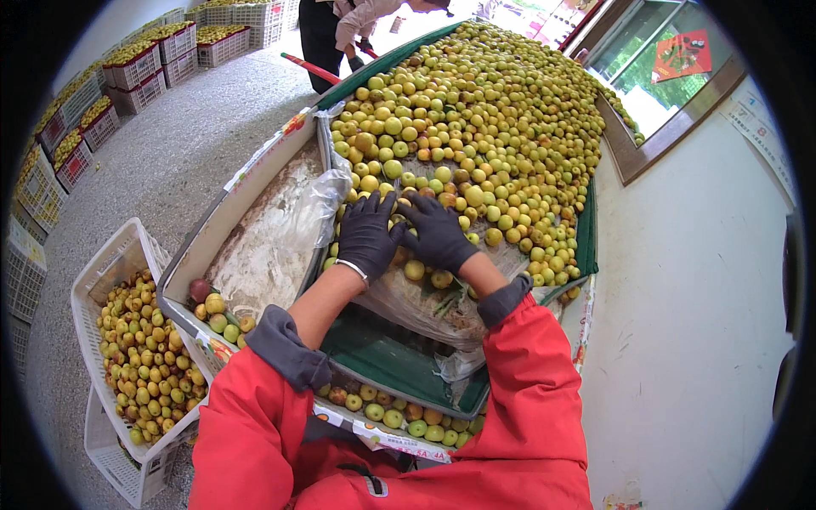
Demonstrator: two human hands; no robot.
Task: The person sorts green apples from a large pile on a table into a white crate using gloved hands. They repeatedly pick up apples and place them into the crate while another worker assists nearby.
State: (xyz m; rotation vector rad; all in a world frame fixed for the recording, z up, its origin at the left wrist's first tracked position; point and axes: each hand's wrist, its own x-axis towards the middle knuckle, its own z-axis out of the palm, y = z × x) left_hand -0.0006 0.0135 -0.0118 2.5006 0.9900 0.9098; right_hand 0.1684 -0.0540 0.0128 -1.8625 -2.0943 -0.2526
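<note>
A broad heap of small yellow-green round fruits (484, 127) lies on a sloping, green-edged surface in front of me. My left hand (368, 234), in a black glove, rests palm down on the heap's near left edge. Close beside it on the right, my right hand (438, 231), also black-gloved, is spread over fruits, the two thumbs touching or nearly so. Whether fruits are held beneath the palms is hidden. Clear plastic sheeting (408, 299) with a few fruits on it lies below my wrists. Under it is a green-lined tray (389, 373).
A shallow carton tray (255, 248) with a few fruits is at the left. A white plastic crate (143, 239) of browner fruits sits on another crate. Stacked fruit crates (134, 67) line the far left. A person (366, 25) bends at the heap's far side. A white wall (682, 255) stands right.
</note>
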